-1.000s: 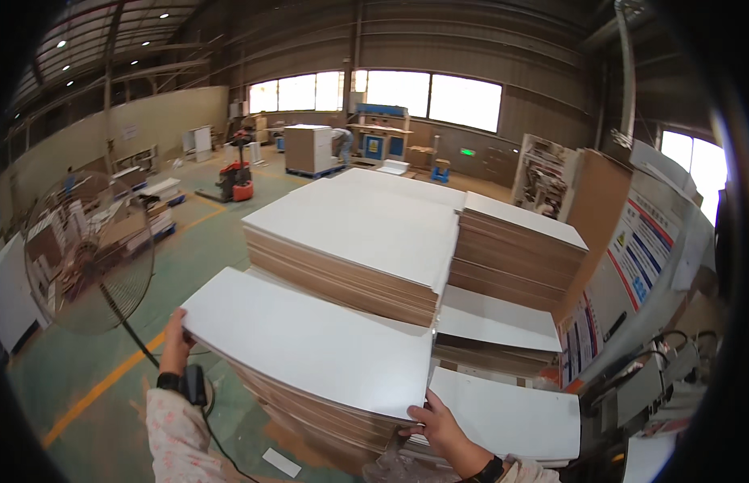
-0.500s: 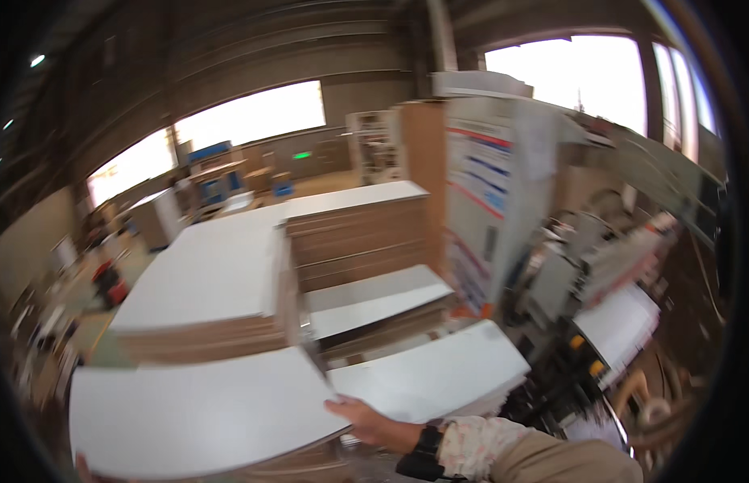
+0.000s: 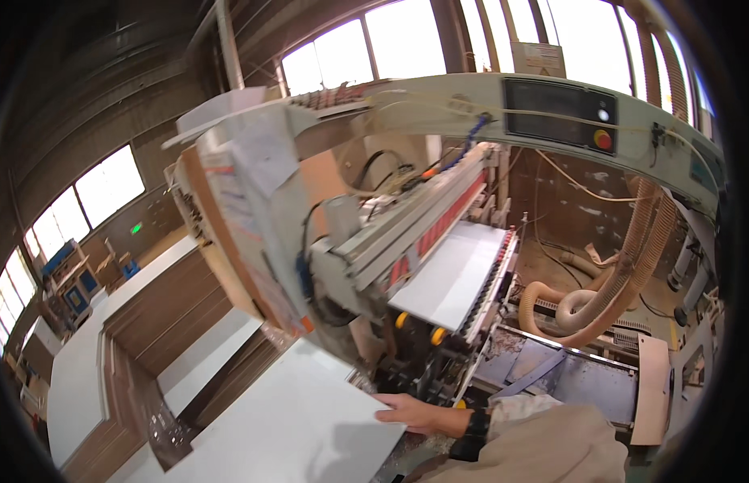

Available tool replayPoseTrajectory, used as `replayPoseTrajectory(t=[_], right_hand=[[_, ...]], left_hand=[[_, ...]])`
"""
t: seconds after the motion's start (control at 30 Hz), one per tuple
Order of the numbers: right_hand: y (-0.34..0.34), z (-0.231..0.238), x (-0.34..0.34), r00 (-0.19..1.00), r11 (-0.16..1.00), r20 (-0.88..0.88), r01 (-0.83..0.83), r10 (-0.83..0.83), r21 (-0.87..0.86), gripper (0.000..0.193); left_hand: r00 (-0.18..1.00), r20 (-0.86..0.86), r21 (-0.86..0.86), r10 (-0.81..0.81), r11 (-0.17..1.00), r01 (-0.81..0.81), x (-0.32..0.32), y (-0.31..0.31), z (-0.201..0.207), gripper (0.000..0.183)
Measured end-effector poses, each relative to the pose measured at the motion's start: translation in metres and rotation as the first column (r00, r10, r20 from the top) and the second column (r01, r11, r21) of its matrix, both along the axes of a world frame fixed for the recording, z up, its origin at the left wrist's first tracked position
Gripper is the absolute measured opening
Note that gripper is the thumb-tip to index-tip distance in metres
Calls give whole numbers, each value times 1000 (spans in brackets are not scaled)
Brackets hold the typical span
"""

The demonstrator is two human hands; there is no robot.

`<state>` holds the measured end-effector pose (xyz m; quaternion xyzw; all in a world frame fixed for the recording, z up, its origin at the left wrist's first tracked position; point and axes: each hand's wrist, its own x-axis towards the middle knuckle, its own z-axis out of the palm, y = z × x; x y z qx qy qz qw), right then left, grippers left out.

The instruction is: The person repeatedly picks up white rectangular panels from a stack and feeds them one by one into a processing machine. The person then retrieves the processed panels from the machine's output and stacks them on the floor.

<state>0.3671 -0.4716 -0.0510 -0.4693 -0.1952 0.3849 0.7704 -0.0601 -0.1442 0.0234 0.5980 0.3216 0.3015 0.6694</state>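
Observation:
My right hand (image 3: 419,414) is closed on the right-hand edge of a white board (image 3: 298,410), with the thumb on its top face. The board slants across the lower middle, and its near end runs out of the picture. No part of my left hand shows. Beyond the held board, an edge-processing machine (image 3: 423,233) has another white board (image 3: 455,274) lying along its red-lined beam and a row of small rollers. Stacks of white-faced boards with brown edges (image 3: 161,298) stand to the left.
A tall cabinet with papers on it (image 3: 254,217) stands between the stacks and the machine. Overhead runs a pale beam with a dark control panel (image 3: 559,117). Ribbed hoses (image 3: 632,258) hang and coil at right, near a dusty metal bed (image 3: 551,362).
The view has swung right, from the stacks towards the machine. My right hand still grips a white board at its edge. The fingertips at the lower left have gone out of view.

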Motion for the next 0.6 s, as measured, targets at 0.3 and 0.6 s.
replayPoseTrajectory(t=[0.3, 0.6], right_hand=[[-291, -45, 105, 941, 930, 28, 338, -337, -145, 47], [-413, -68, 256, 605, 657, -332, 751, -724, -64, 72]], left_hand=[[961, -238, -128, -141, 985, 112, 195, -161, -84, 60], [901, -192, -116, -388, 921, 372, 385, -200, -223, 49]])
